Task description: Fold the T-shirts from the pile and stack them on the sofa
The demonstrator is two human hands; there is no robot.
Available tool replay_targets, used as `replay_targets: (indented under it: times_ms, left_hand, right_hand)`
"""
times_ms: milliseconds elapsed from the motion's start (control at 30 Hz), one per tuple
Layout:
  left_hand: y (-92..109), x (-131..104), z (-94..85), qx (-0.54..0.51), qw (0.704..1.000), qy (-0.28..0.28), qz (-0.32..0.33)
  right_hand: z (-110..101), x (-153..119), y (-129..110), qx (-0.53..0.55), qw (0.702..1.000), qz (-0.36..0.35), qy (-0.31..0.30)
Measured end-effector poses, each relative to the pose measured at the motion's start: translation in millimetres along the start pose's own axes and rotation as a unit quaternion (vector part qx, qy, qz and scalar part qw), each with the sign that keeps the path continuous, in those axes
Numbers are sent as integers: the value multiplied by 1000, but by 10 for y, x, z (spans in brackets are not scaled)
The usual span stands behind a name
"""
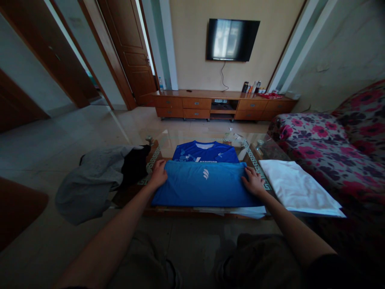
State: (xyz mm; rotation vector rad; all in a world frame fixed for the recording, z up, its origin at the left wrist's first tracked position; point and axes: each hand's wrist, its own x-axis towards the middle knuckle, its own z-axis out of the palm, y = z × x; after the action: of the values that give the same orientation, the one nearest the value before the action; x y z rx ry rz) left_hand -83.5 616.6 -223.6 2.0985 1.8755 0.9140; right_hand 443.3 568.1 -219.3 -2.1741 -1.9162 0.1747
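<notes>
A blue T-shirt [207, 188] lies on the glass coffee table [159, 140], its lower part folded up over the front so a white logo faces up. Above the fold its collar and part of the word "MARATHON" show. At the fold's upper left corner, my left hand [159, 175] is closed on the shirt's edge. My right hand [254, 180] is at the upper right corner, with the thumb and finger on the cloth and the other fingers spread to the right.
Grey and black clothes [99, 176] hang over the table's left end. A folded white cloth [300, 186] lies at the right end, beside a flowered sofa [315, 136]. Beyond the table stand a low wooden cabinet [195, 103] and a wall-mounted television [233, 40].
</notes>
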Motion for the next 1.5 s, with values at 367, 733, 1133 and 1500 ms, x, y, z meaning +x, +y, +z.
replay_targets:
  times_ms: [367,733,1133,1500]
  left_hand:
    - [154,-180,97,131,989,-49,56]
    - [144,-237,134,199,975,-96,-22]
    - [1324,-490,379,170,972,-85,141]
    - [1449,-867,592,152,971,-127,132]
  right_hand:
    - [-2,-118,-254,-82,992,-94,-1]
    - [93,-109,-285,-96,993,-66,-2]
    - [82,-366,-1584,-28,984,-177,15]
    - [328,-648,-1838,-17,975,-217,-47]
